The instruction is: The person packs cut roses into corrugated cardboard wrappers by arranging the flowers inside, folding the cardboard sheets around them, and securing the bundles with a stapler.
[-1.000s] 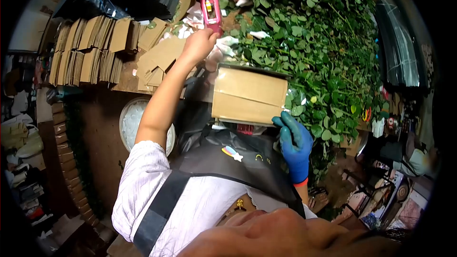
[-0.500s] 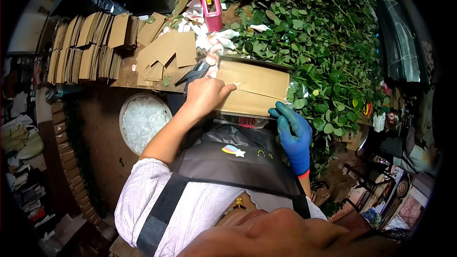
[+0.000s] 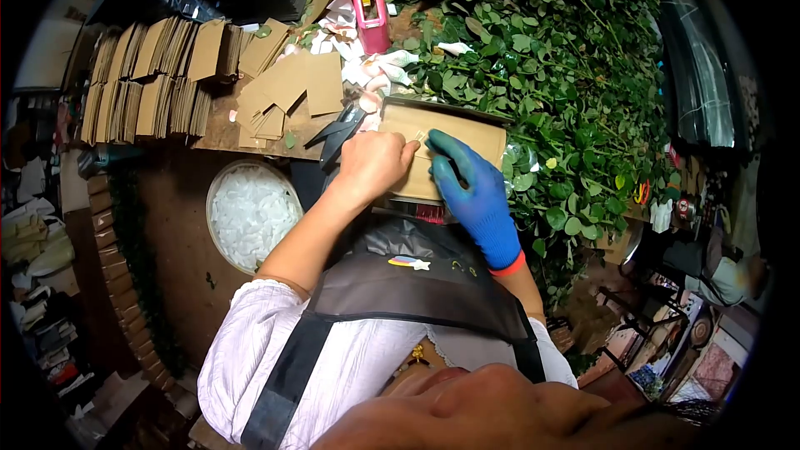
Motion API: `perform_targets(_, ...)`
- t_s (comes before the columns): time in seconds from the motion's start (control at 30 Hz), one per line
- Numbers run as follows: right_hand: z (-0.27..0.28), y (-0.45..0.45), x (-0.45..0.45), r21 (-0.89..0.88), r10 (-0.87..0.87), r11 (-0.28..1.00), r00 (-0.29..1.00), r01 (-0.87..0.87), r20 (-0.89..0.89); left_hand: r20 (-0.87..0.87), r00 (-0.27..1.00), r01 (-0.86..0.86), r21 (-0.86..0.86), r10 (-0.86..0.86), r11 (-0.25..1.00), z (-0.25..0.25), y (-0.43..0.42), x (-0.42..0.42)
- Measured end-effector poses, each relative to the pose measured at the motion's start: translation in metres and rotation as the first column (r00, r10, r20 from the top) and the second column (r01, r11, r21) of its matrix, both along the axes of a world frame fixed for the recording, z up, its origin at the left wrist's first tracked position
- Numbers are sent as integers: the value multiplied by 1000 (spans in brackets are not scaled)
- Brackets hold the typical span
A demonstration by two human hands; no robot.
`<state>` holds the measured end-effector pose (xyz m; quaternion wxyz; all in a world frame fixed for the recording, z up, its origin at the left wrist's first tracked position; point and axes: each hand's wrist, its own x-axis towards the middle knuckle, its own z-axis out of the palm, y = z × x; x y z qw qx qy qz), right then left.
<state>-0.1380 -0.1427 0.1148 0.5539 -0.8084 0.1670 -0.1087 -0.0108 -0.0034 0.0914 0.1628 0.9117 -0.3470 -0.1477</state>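
A cardboard box with dark edges lies in front of my body at the table's near edge. My left hand, bare, rests on the box's left part, its fingers curled and its thumb reaching toward the middle. Whatever those fingers hold is hidden. My right hand wears a blue and green glove and lies over the box's middle, thumb and forefinger apart, fingertips close to my left thumb. Small clear bits show between the fingertips. A pink tape dispenser stands beyond the box.
Leafy green stems cover the right side. Cardboard pieces lie at the left beside stacked cardboard. Below the table edge is a round tub of white pieces. Black shears or a similar dark object lie left of the box.
My left hand came back from the tape dispenser to the box. My gloved right hand moved from the box's right corner up and left onto its middle.
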Motion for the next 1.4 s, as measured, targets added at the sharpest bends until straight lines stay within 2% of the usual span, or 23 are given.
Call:
perform_targets(0.13,-30,-3,15,-65,145,984,961,-165,-235,-81,996,-25,102,33,994,5,22,2)
perform_targets(0.17,-39,-5,14,-136,143,977,980,-162,-137,-120,992,-27,128,42,991,9,30,2)
perform_targets(0.27,-19,-4,20,83,102,993,972,-86,-211,-269,958,-56,160,98,986,2,55,8)
perform_targets(0.33,-19,-3,19,-199,90,971,976,-130,-197,-343,936,-53,66,72,996,-2,72,16)
perform_targets(0.37,-17,-1,17,-319,83,940,989,-118,-121,-517,855,-62,-35,35,997,-15,84,27)
perform_targets(0.4,-13,1,14,-437,85,895,996,-94,-40,-584,809,-119,-270,-64,955,-33,92,35)
perform_targets(0.47,5,-1,9,76,89,994,994,-84,-63,-700,714,-357,-397,-28,845,-55,86,68)
perform_targets(0.53,15,-8,9,160,67,985,998,-70,21,-525,836,-465,-523,160,714,-71,56,102)
perform_targets(0.6,21,-22,19,166,71,983,995,-81,68,-267,925,-379,-682,270,625,-106,18,156)
perform_targets(0.63,24,-31,26,36,105,993,989,-110,103,-53,942,-272,-695,330,666,-122,-3,183)
perform_targets(0.7,28,-46,46,-258,187,955,971,-144,151,-75,924,-348,-572,375,743,-147,-40,228)
perform_targets(0.73,28,-50,57,-233,209,957,967,-172,145,8,934,-296,-548,358,782,-172,-55,248)
perform_targets(0.8,27,-56,79,-179,253,957,958,-227,134,-457,837,-513,-459,302,726,-153,-71,251)
perform_targets(0.87,31,-59,100,-5,314,949,948,-314,53,-520,807,-573,-575,280,584,-144,-71,241)
perform_targets(1.0,-16,-68,157,226,417,901,882,-370,-220,-655,747,-613,-612,115,500,-87,-41,144)
perform_targets(1.03,-55,-75,172,139,467,882,873,-450,-141,-729,676,-646,-521,102,558,-67,-32,115)
perform_targets(1.13,-68,-61,182,457,540,780,829,-428,-145,-928,372,-788,-328,-23,521,-53,-10,68)
perform_targets(1.17,-68,-50,178,605,451,724,891,-333,-48,-953,178,-801,-286,-247,526,-80,6,83)
perform_targets(1.2,-60,-51,175,425,528,796,837,-431,-141,-958,92,-790,-237,-273,566,-98,17,95)
perform_targets(1.27,-38,-53,169,39,594,779,717,-626,-365,-957,286,-709,-177,49,683,-101,18,128)
perform_targets(1.33,-36,-45,165,121,522,846,763,-519,-381,-937,349,-771,-275,21,575,-88,4,156)
perform_targets(1.37,-47,-47,166,183,505,861,758,-474,-414,-845,520,-635,-289,120,716,-99,-20,195)
perform_targets(1.4,-51,-48,167,240,492,871,746,-429,-449,-872,485,-618,-291,62,731,-97,-30,206)
